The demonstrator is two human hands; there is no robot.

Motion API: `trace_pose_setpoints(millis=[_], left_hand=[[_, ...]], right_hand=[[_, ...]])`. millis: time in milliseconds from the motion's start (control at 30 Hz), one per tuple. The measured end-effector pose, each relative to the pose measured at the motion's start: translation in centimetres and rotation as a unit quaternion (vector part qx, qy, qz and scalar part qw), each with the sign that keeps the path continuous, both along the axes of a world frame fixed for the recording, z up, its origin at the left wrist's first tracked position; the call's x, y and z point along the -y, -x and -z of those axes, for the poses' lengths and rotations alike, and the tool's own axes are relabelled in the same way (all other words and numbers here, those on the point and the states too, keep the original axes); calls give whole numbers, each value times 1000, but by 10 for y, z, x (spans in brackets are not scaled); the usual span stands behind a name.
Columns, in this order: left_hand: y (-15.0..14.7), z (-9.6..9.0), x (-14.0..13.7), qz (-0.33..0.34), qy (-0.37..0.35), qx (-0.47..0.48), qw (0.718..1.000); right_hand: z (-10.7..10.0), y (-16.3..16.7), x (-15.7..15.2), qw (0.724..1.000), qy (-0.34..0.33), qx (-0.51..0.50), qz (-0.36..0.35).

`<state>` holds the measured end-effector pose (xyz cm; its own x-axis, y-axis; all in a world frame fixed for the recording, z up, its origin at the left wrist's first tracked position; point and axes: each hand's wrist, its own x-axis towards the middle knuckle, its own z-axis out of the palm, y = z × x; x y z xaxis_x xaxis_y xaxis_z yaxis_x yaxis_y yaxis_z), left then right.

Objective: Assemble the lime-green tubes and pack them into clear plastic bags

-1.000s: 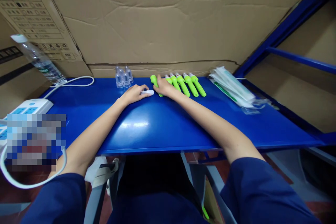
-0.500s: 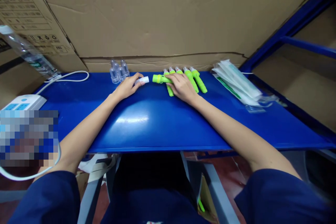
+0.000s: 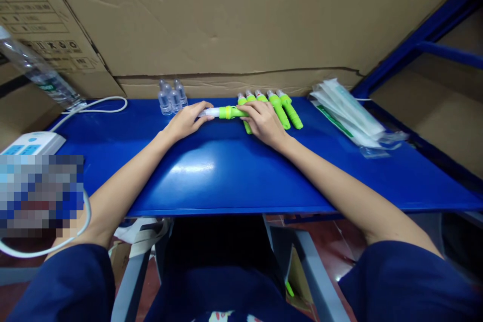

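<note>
The left hand (image 3: 186, 121) pinches a small white cap (image 3: 212, 111) at its fingertips, and the right hand (image 3: 264, 122) grips a bright green pen-shaped device (image 3: 229, 111) lying sideways; cap and device meet end to end just above the blue counter (image 3: 211, 171). The device has a yellow-green ring near its joined end. The right hand hides the device's far end and covers part of a row of matching green devices (image 3: 281, 108). Clear vials (image 3: 171, 98) stand just beyond the left hand.
</note>
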<state>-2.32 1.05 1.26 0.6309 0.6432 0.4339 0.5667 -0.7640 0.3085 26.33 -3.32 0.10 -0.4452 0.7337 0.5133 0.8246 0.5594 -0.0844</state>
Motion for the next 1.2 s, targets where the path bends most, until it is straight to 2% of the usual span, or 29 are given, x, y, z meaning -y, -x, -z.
trace_pose_setpoints(millis=[133,300,467,633,967,1200], left_hand=[[-5,1,4,19,5,-1,1000],[-7,3,4,5,19,16,1000],[-8,3,4,34,-14,5,999],[-10,4,6,29,-19,-2,999],[-11,4,10,40,-41,-13,998],[-7,2,6,3,-75,-30,997]], right_hand=[[2,2,1,1000,4,-2,-13],[7,4,1,999,0,-24,-37],[7,3,2,999,0,-36,-27],[2,2,5,1000,16,-17,-16],[6,4,4,1000,-9,7,-29],[10,5,-1,998,-36,5,-52]])
